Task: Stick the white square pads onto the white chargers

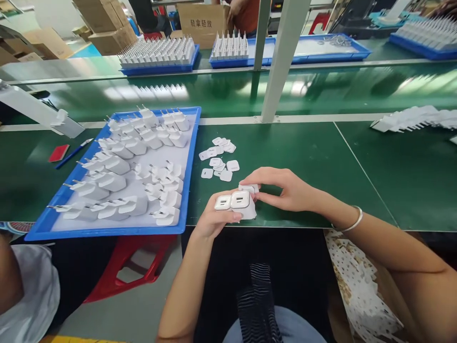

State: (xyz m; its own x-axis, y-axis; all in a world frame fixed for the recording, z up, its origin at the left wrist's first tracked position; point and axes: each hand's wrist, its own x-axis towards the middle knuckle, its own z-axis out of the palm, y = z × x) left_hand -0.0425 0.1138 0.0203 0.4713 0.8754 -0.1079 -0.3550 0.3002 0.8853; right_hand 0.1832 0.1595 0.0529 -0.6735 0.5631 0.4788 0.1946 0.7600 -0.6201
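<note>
The left hand (210, 214) holds two chargers (236, 201) side by side with their port faces up, thumb along the near side. The right hand (276, 188) has a narrow grip, finger and thumb on a white piece (249, 188) at one o'clock of that pair; its shape is mostly hidden, and I cannot tell whether the left hand also supports it. All of this sits just inside the near edge of the bench (303, 147), so a slip from either grip could send something over at six o'clock. The likeliest cause would be the left grip having to hold more than one smooth block at once.

Taking the hands as the clock's centre, loose plates (215, 162) lie in a small heap at eleven o'clock. They overlap, so a hurried pick could lift two together or scatter the rest. Several look turned different ways, which invites one going on the wrong way round.

At nine to ten o'clock, the blue tray (193, 166) carries rows of plugs (132, 205), prongs outward. Its near side juts past the bench edge, so a knock from the left forearm, or from the co-worker (32, 286) beyond eight o'clock, could jolt the rows. Another row of plugs (417, 118) lies at two o'clock, well apart from the hands.
</note>
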